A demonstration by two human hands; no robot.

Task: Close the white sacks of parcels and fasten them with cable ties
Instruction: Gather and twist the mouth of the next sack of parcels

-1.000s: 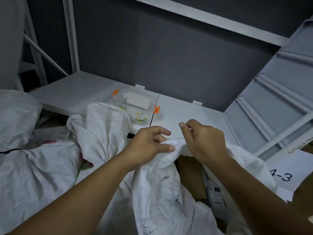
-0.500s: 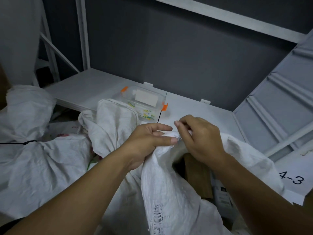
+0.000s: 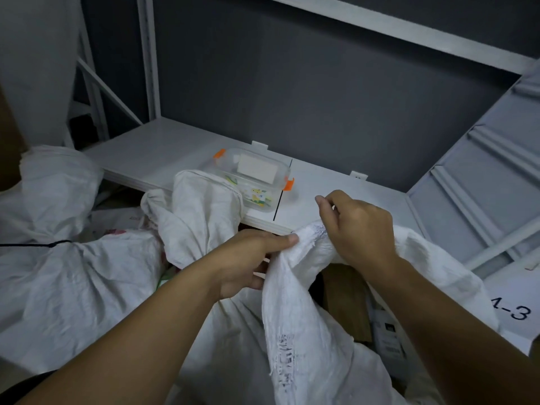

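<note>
A white woven sack point(image 3: 295, 311) stands open in front of me, a brown cardboard parcel point(image 3: 344, 299) showing inside its mouth. My left hand point(image 3: 248, 258) grips the sack's near rim with the thumb laid along the hem. My right hand point(image 3: 359, 226) pinches the gathered far rim from above, fingers curled. A second open white sack point(image 3: 201, 211) leans against the shelf edge to the left. At far left lies a sack point(image 3: 58, 276) tied shut with a black cable tie point(image 3: 43, 244).
A white shelf board point(image 3: 163, 153) runs behind the sacks and carries a clear plastic box point(image 3: 254, 176) with orange clips. A grey shelf panel point(image 3: 479, 182) leans at the right. A white sheet marked "-3" point(image 3: 514, 311) lies at lower right.
My right hand has moved right and up along the rim, bunching the fabric. My left hand has dropped lower and gripped the near rim. The view has shifted slightly.
</note>
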